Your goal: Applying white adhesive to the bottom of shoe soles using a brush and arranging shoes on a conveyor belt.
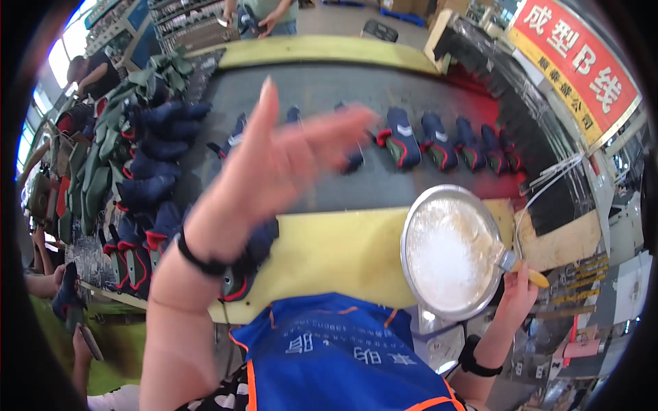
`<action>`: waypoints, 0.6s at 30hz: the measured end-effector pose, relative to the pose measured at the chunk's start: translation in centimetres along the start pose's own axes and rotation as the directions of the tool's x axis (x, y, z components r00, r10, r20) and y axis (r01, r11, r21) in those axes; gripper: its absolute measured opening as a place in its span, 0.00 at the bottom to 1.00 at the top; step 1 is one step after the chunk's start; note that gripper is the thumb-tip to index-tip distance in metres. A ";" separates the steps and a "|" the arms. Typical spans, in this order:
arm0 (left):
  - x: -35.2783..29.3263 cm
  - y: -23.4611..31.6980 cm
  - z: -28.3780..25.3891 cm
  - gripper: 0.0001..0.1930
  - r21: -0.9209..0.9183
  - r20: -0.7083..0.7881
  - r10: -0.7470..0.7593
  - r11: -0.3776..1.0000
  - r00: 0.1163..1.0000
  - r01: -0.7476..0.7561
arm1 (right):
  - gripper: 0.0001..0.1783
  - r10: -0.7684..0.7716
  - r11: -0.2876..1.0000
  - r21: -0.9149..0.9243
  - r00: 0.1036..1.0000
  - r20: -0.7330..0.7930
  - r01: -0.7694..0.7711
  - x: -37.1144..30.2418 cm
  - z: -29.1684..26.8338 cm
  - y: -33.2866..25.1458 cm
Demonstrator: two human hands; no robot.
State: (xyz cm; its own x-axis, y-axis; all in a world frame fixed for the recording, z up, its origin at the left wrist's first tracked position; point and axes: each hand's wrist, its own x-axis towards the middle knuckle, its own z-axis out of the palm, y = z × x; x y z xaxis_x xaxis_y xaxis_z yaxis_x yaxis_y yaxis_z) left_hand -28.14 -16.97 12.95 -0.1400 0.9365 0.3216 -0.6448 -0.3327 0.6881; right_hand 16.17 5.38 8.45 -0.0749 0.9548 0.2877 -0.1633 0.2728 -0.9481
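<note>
Here, the right hand (517, 294) grips a yellow-handled brush (508, 260) at a round metal bowl (405, 255) of white paste (444, 257); the blurred left hand (291, 159) spreads, holding nothing.

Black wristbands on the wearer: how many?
2: the left wristband, at the wrist of the open left hand; the right wristband, at the wrist of the right hand, which holds a brush.

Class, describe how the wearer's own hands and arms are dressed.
The left hand and right hand wear no gloves, and both forearms are bare of sleeves. Each wrist has black wear: a narrow band on the left, a broader band on the right. Motion blurs the left hand's finer details.
</note>
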 end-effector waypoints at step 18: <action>-7.3 -5.5 8.1 0.27 0.701 -0.025 -0.115 0.706 0.993 0.099 | 0.13 0.222 0.897 0.386 0.975 0.031 -0.216 0.4 1.9 -0.1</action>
State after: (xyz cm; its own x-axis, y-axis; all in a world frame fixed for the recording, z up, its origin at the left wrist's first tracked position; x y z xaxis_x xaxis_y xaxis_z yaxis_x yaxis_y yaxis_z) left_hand -17.48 -22.82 12.08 -0.0835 0.9709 0.2244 0.0572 -0.2202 0.9738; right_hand 14.29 5.51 8.90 -0.1395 0.9874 0.0745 -0.5097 -0.0071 -0.8603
